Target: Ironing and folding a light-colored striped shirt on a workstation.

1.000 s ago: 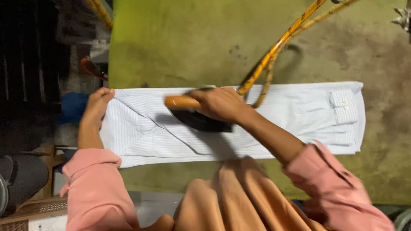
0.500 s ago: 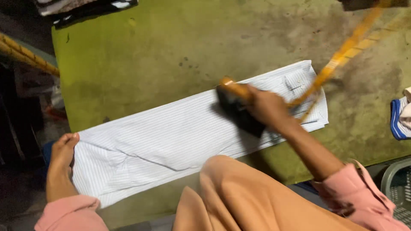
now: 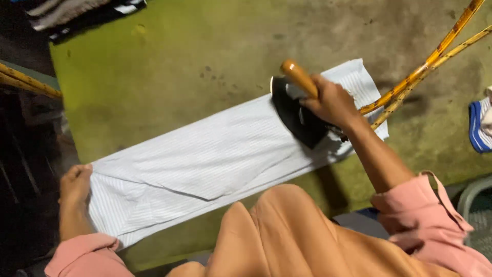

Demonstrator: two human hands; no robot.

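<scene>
While the left hand point(image 3: 76, 185) pins white cloth point(image 3: 215, 154), the right hand point(image 3: 332, 102) grips a black iron point(image 3: 297, 115).

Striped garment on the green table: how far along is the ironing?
The middle of the folded white striped garment lies mostly flat. The right hand grips the iron by its wooden handle near the far end. The left hand pins the near end, where creases show; that part looks left to press.
</scene>
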